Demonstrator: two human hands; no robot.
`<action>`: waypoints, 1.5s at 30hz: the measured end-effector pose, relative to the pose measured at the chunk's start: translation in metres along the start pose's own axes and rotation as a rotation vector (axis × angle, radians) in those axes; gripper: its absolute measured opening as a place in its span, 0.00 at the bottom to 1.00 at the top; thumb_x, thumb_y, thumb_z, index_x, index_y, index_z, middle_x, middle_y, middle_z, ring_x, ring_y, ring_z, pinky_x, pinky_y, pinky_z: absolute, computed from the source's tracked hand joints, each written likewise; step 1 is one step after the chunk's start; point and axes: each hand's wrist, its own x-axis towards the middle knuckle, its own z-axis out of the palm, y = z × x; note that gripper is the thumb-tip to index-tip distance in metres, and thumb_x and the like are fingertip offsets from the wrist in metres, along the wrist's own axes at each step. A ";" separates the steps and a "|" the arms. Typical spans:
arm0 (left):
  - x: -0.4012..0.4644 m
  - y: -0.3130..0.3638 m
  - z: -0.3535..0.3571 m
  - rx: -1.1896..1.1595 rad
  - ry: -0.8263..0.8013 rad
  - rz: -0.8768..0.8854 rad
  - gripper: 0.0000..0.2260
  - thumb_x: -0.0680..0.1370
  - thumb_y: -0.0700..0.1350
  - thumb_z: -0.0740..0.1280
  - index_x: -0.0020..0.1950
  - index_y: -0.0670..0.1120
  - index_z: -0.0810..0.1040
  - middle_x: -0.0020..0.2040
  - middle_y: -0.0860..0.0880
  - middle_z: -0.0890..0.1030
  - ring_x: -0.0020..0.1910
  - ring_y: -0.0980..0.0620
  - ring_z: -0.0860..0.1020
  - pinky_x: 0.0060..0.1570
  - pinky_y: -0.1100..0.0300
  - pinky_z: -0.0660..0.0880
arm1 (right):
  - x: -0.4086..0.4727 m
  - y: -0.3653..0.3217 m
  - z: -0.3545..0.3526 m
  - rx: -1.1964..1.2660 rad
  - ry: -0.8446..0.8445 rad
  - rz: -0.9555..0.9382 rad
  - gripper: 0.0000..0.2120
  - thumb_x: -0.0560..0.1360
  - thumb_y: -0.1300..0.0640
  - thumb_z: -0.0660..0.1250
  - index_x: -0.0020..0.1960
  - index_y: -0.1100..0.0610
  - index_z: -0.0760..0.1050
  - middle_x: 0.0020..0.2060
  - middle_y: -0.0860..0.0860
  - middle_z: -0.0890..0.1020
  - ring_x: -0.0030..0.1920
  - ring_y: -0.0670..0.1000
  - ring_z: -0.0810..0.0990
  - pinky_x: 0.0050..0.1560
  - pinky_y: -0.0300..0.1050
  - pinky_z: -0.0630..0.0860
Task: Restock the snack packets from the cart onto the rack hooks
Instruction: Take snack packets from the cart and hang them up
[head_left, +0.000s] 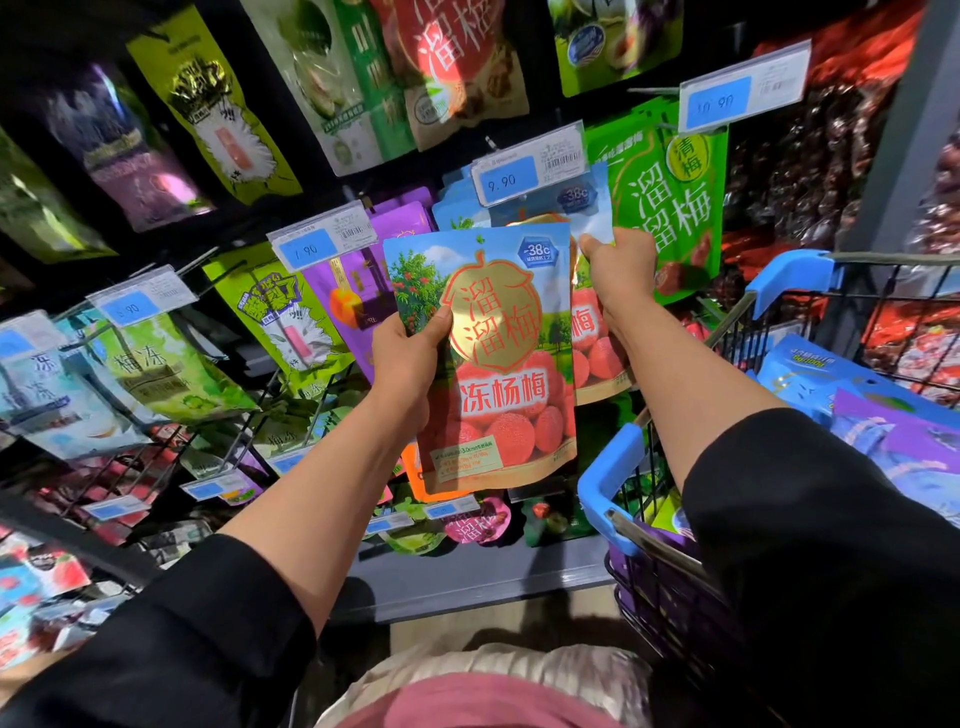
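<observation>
Left hand (410, 364) grips a blue-and-red snack packet (493, 358) by its left edge, thumb across the front, at the centre of the frame; the packet is off the hooks, in front of the rack (291, 374). Right hand (621, 270) pinches the top of a matching packet (597, 338) just behind it, below the price tag (530, 166) — whether that one is on its hook I cannot tell. Cart (608, 473) at lower right holds more packets (893, 436); restocking appears part done — the held packet and the cart's load are left to hang.
</observation>
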 end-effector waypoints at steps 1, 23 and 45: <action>0.000 -0.001 0.001 0.000 -0.003 0.004 0.05 0.79 0.43 0.67 0.50 0.42 0.80 0.46 0.44 0.84 0.45 0.46 0.82 0.49 0.49 0.78 | 0.000 -0.001 0.000 -0.005 -0.004 -0.009 0.13 0.71 0.58 0.70 0.32 0.61 0.71 0.31 0.56 0.68 0.35 0.50 0.63 0.32 0.44 0.58; 0.019 -0.018 0.015 -0.060 -0.042 0.035 0.05 0.79 0.41 0.67 0.43 0.46 0.79 0.38 0.49 0.83 0.37 0.52 0.81 0.40 0.56 0.77 | 0.003 0.000 0.005 0.093 0.025 -0.018 0.10 0.71 0.58 0.70 0.32 0.57 0.74 0.30 0.51 0.74 0.30 0.44 0.68 0.30 0.41 0.62; 0.082 -0.079 0.031 -0.199 -0.110 0.113 0.08 0.78 0.38 0.66 0.57 0.41 0.79 0.53 0.44 0.83 0.54 0.46 0.81 0.57 0.48 0.77 | 0.018 0.027 0.019 0.177 0.017 -0.070 0.14 0.71 0.59 0.69 0.28 0.52 0.70 0.26 0.45 0.72 0.31 0.42 0.67 0.31 0.39 0.63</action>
